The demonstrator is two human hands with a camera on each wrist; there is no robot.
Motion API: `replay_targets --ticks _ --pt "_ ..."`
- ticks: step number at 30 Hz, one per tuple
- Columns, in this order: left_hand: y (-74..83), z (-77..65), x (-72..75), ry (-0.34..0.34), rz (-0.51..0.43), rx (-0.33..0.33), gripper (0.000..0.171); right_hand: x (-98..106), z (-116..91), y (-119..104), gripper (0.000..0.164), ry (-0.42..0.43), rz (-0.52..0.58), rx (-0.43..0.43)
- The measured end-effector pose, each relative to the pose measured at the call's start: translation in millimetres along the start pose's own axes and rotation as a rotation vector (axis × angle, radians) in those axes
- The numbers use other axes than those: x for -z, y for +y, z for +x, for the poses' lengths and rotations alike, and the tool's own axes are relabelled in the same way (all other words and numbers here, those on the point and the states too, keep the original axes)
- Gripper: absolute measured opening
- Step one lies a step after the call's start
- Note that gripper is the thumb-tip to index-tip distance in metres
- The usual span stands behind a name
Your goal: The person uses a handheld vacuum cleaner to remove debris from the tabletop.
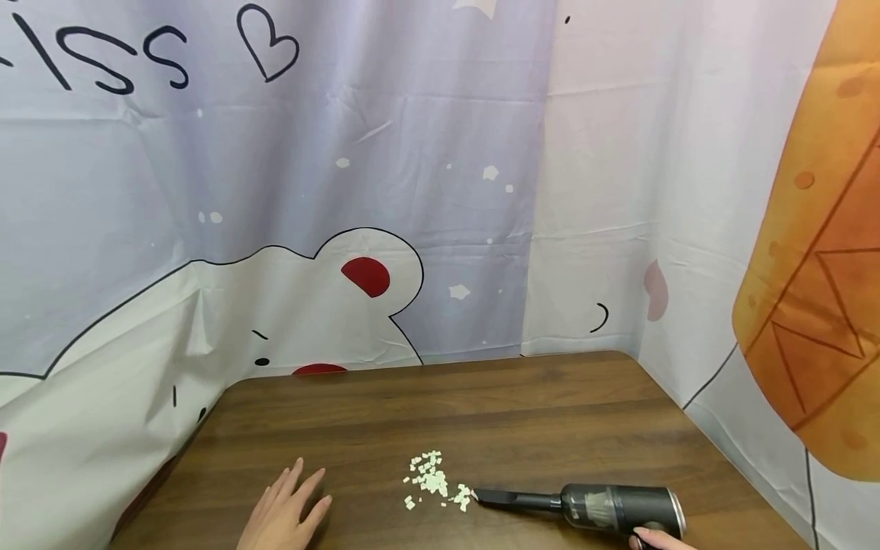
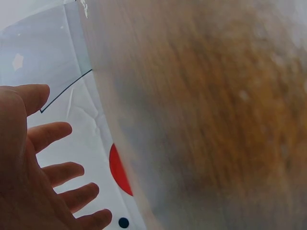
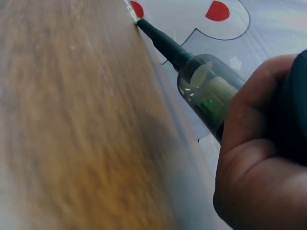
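Note:
In the head view, my right hand (image 1: 656,539) grips a black handheld vacuum cleaner (image 1: 516,500) at the lower right, only part of the hand showing. Its flat nozzle points left and meets the edge of a heap of small white paper bits (image 1: 433,480). The right wrist view shows that hand (image 3: 264,158) curled round the vacuum's body; a few white bits and something green show inside the clear dust cup (image 3: 206,91). Left of the bits, my left hand (image 1: 285,508) lies at the table with fingers spread, holding nothing. The left wrist view shows the same hand (image 2: 43,167), fingers extended.
The brown wooden table (image 1: 357,416) has rounded far corners. Behind it and along both sides hangs a printed cloth (image 1: 474,229) with bear figures, and an orange shape (image 1: 811,305) is printed at the right. The cloth drapes close to the table's edges.

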State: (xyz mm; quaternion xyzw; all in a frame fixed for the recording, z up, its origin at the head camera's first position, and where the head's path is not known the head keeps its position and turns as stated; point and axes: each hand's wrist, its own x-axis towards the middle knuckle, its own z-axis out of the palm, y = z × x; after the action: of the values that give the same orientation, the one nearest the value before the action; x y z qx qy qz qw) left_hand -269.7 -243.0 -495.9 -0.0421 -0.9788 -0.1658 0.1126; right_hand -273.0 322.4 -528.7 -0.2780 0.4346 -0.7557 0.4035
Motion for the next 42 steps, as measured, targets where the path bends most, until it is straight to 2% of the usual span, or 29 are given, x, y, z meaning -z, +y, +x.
replay_targets --ticks 3,4,7,17,21,31,38,42 --pt "-0.4 0.5 0.2 -0.008 0.004 0.001 0.052 5 1 4 0.02 -0.074 0.196 -0.046" --pt "-0.5 0.7 0.2 -0.011 0.005 0.002 0.052 6 2 4 0.02 -0.093 0.219 -0.041" --pt "-0.5 1.3 0.4 -0.01 0.005 0.005 0.053 8 0 3 0.021 -0.118 0.198 -0.015" --pt "1.0 3.0 0.6 -0.02 0.006 0.01 0.055 6 0 -4 0.023 -0.059 -0.073 0.029" --pt "0.6 3.3 0.0 -0.024 0.004 0.015 0.054 4 0 -4 0.022 -0.037 -0.057 0.016" --pt "-0.8 2.5 -0.6 -0.013 0.004 0.011 0.054 1 6 -3 0.023 -0.052 -0.074 0.039" --pt "-0.5 2.2 0.5 0.009 0.009 -0.004 0.054 -5 7 -4 0.022 0.036 -0.092 0.025" --pt "-1.0 1.9 0.0 0.015 0.012 -0.009 0.054 -5 9 -5 0.021 0.045 -0.096 0.026"
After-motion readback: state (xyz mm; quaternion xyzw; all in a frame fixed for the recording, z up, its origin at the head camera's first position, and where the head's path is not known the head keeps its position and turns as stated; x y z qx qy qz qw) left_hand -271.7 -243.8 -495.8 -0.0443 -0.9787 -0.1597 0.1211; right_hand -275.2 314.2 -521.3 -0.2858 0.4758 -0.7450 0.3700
